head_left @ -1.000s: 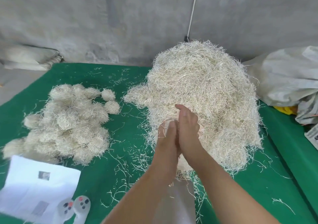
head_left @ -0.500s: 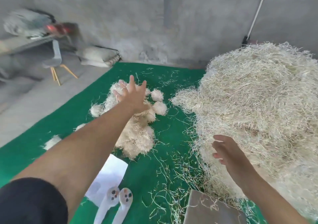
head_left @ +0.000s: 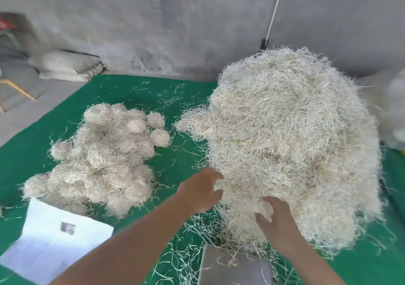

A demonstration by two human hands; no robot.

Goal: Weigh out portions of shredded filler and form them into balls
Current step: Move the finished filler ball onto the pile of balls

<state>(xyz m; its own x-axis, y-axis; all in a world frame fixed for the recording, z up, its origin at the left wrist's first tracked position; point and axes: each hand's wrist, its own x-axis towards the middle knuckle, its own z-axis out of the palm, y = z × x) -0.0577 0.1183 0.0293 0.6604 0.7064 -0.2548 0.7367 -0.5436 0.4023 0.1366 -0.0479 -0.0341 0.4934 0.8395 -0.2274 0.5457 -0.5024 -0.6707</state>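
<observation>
Both hands are at the near edge of the big heap of shredded filler (head_left: pixel 291 144), and their fingertips are partly lost among the strands, so the grip is hard to read. The left hand (head_left: pixel 200 191) reaches in from the lower left with its fingers loosely spread against the heap's side; whether they have closed on any strands cannot be told. The right hand (head_left: pixel 275 221), just to the right of the left and a little nearer the camera, has its fingers curled into the pale fibres, seemingly gathering a tuft. The two hands are apart, not touching.

The filler is a tall, rounded mound of thin, dry, straw-coloured shreds, wiry and tangled, with loose wisps scattered over the green cloth (head_left: pixel 171 166) around both hands. Well to the left of the left hand lies a pile of finished balls (head_left: pixel 98 159), fuzzy and roughly round, blurred where they overlap. Below that pile a white sheet of paper (head_left: pixel 54 241) is cut off by the frame and by the left forearm. Just below the right hand a flat grey plate (head_left: pixel 232 265), strewn with a few shreds, is cropped at the bottom edge. Behind stands a rough grey wall (head_left: pixel 197 21).
</observation>
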